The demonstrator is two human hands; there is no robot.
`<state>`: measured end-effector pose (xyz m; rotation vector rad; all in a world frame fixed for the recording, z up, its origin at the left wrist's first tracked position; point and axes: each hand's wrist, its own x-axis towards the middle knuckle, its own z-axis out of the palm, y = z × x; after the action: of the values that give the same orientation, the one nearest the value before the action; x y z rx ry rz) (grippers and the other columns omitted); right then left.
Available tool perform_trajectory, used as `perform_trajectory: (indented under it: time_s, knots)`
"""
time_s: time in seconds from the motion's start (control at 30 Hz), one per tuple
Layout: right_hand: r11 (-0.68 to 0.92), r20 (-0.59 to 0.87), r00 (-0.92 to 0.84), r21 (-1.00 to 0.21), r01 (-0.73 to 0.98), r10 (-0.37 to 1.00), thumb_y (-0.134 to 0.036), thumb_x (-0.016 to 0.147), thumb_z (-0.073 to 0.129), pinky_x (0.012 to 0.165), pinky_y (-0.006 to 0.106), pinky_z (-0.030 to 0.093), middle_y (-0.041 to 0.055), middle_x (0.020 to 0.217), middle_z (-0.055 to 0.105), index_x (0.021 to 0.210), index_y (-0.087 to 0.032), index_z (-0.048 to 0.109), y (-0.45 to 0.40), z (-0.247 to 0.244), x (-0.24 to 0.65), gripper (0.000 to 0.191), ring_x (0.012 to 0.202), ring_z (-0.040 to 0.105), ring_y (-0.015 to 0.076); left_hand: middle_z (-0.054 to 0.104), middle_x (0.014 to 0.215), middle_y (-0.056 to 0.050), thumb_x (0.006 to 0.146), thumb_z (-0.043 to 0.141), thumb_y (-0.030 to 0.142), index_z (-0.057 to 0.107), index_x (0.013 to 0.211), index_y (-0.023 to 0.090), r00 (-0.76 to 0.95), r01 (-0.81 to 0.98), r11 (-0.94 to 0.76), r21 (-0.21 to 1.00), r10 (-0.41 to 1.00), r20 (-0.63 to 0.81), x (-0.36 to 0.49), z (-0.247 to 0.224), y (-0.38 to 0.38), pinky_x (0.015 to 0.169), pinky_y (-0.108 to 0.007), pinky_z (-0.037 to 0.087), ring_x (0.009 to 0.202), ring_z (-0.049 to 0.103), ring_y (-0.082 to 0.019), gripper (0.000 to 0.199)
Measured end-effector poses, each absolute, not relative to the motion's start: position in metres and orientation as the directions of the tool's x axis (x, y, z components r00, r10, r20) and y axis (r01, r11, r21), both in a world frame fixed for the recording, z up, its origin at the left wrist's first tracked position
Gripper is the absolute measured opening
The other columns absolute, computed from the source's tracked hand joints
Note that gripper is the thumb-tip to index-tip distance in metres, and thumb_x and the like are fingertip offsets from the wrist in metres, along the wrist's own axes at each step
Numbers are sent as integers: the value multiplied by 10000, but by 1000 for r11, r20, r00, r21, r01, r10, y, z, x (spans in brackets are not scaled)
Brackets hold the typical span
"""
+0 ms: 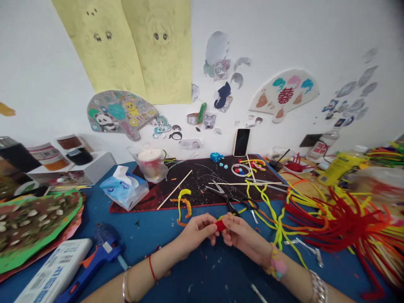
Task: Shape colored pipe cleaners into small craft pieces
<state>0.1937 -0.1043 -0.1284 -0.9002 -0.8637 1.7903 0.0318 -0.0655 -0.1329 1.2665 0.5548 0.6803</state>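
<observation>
A small red piece [220, 225] is pinched between my two hands above the blue table, near its middle. My left hand [199, 229] has its thumb and fingers closed on the left side of the piece. On its right side, my right hand [236, 231] grips it with thumb and fingertips. A bit of yellow shows just behind the fingers. Black-handled scissors [232, 206] lie open just beyond the hands. To the left of them is a bent yellow and orange fuzzy stem [184, 206].
A tissue pack [124, 189], a lidded cup [150, 162] and a blue glue gun [94, 263] are at left. Red, yellow and orange stems [337, 219] pile up at right. A phone [241, 143] leans on the wall behind the dark mat [195, 191].
</observation>
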Motion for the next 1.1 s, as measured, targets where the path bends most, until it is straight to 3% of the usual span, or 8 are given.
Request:
perform_trajectory:
  time_s: [0.13, 0.3, 0.57, 0.67, 0.77, 0.87, 0.97, 1.1]
  knots:
    - [-416, -227, -402, -770, -484, 887, -377, 753, 606, 457, 166, 326, -45, 570, 462, 726, -153, 453, -108, -130, 193, 272, 455, 388, 30, 564, 672, -17, 736, 611, 347, 569, 796, 103, 721, -165, 250, 954, 690, -56, 29, -133, -63, 515, -199, 363, 504, 498, -69, 255]
    - [-187, -111, -383, -968, -166, 917, -422, 820, 493, 506, 222, 393, -14, 624, 504, 730, -152, 464, -101, -128, 198, 286, 514, 462, 76, 522, 588, 8, 742, 607, 331, 556, 767, 113, 709, -212, 358, 909, 696, -109, 28, -130, -61, 518, -202, 360, 496, 481, -71, 226]
    - [-109, -92, -544, -994, 2, 834, -472, 842, 410, 557, 239, 395, 2, 642, 529, 839, -121, 538, -107, -124, 197, 374, 530, 485, 84, 560, 584, -2, 769, 568, 351, 521, 843, 135, 717, -184, 317, 931, 690, -93, 27, -130, -60, 511, -198, 359, 494, 489, -80, 233]
    - [-142, -92, -510, -988, -60, 855, -467, 842, 415, 563, 239, 380, 3, 636, 529, 792, -128, 523, -109, -125, 196, 360, 527, 479, 83, 557, 634, -11, 812, 499, 338, 538, 834, 138, 659, -120, 75, 990, 752, 23, 27, -128, -63, 544, -226, 395, 543, 504, -98, 205]
    - [-184, -108, -442, -974, -131, 890, -483, 824, 439, 546, 237, 368, 0, 603, 518, 726, -138, 499, -109, -128, 195, 364, 524, 463, 89, 555, 896, -67, 811, 488, 247, 586, 915, 150, 561, -1, -326, 945, 782, 270, 28, -124, -70, 732, -290, 430, 816, 536, -156, 172]
    - [-200, -114, -405, -964, -177, 907, -502, 807, 452, 513, 228, 350, -12, 567, 486, 695, -144, 488, -108, -126, 195, 376, 505, 437, 89, 498, 1078, -83, 800, 459, 139, 547, 1082, 196, 561, 118, -589, 799, 704, 436, 27, -124, -76, 883, -337, 377, 1019, 466, -181, 300]
    - [-156, -91, -414, -980, -126, 906, -490, 812, 450, 475, 218, 298, -34, 520, 435, 657, -142, 483, -109, -123, 195, 382, 459, 380, 71, 530, 1038, -79, 826, 416, 122, 522, 1124, 204, 587, 261, -745, 614, 627, 511, 24, -129, -76, 856, -336, 386, 981, 478, -172, 326]
    - [-83, -67, -457, -996, -15, 887, -484, 836, 408, 461, 220, 252, -54, 468, 398, 698, -131, 517, -110, -123, 196, 394, 426, 337, 64, 579, 979, -90, 834, 419, 137, 492, 1153, 155, 659, 411, -872, 264, 485, 575, 21, -130, -71, 805, -360, 380, 908, 500, -194, 327]
